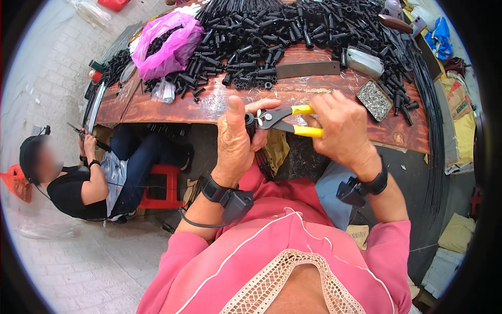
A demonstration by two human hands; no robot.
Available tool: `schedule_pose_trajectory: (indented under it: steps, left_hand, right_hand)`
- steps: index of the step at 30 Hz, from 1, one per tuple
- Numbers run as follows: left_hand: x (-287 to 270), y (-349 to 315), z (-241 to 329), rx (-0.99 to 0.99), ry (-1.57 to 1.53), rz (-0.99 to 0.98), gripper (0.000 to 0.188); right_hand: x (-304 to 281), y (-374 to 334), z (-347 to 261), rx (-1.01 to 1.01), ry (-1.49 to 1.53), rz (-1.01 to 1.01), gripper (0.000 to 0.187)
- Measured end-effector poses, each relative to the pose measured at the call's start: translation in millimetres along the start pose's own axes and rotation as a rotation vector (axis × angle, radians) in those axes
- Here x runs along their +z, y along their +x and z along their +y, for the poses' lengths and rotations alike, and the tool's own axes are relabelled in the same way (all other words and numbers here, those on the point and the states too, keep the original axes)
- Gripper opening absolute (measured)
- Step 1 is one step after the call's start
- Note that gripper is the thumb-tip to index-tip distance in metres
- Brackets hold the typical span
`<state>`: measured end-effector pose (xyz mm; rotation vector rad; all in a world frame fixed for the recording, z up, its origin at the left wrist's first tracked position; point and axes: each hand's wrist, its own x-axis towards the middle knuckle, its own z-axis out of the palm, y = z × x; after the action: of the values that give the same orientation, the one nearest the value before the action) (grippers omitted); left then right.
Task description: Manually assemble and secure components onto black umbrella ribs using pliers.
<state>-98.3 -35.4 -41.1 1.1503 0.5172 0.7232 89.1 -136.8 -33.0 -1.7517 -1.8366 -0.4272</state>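
1. A worn wooden table [219,102] carries a heap of black tubes [272,36] and a pink bag [167,42].
2. The left hand [235,141] is curled around one black tube [250,123], thumb up, just before the table edge.
3. The right hand [342,128] grips yellow-handled pliers [285,120], whose tip touches that tube.
4. A seated person [78,178] works at the left.

pink bag [168,39] on wooden table [209,102]; seated co-worker [78,178], red stool [159,186].

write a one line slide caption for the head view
Left hand holds a small black tube while the right hand closes yellow-handled pliers on it, over a wooden table.
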Motion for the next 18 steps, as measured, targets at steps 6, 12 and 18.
schedule_pose_trajectory:
  steps: [6, 12, 18]
  left_hand:
    - [3, 2, 3, -0.056, -0.077, -0.11, 0.085]
    - [-3, -1, -2, -0.025, -0.114, -0.031, 0.084]
    - [-3, -10, -8, -0.074, 0.022, -0.172, 0.085]
  right_hand:
    - [0, 22, 23, -0.118, -0.038, 0.068, 0.022]
    - [27, -2, 1, 0.074, 0.241, -0.066, 0.026]
    - [-28, 34, 35, -0.017, 0.383, -0.779, 0.031]
